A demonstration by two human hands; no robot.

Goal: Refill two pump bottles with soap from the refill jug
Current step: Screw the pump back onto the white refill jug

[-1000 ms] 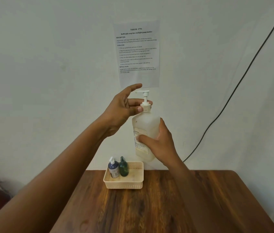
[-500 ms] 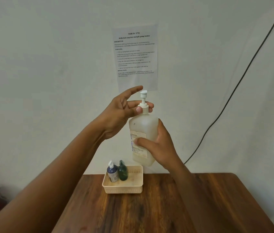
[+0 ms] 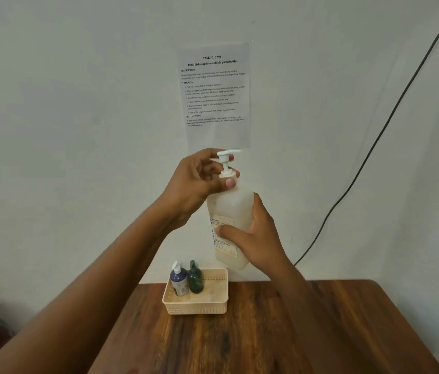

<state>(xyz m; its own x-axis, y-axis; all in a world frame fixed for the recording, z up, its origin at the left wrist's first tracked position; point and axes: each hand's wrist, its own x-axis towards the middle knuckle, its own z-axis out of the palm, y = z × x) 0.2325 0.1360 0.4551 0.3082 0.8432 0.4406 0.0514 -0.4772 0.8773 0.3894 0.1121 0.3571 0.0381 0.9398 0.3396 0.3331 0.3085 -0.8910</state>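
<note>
I'm holding the refill jug [image 3: 230, 211] up in the air, above the desk [image 3: 240, 333], roughly upright with a slight tilt. My right hand [image 3: 256, 236] is clamped around the jug's lower body, thumb lying across the front label, fingers wrapping behind. My left hand [image 3: 199, 176] is closed on the white pump collar at the jug's neck, thumb and fingers pinching around it; the pump head [image 3: 225, 155] is sticking up above my fingers with its nozzle pointing right. The jug looks cloudy and pale; how much soap is inside I cannot tell.

Below the jug, a cream basket [image 3: 195, 306] is sitting at the far edge of the desk, against the wall. Two small pump bottles are standing upright in its left rear part, touching each other: a dark blue bottle [image 3: 178, 280] with a white pump on the left, a dark green bottle [image 3: 195, 278] with a dark pump on the right. Rest of the basket is showing bare floor.

A printed task sheet [image 3: 214, 95] is stuck on the wall behind the jug. A black cable [image 3: 374, 136] is running diagonally down the wall on the right.
</note>
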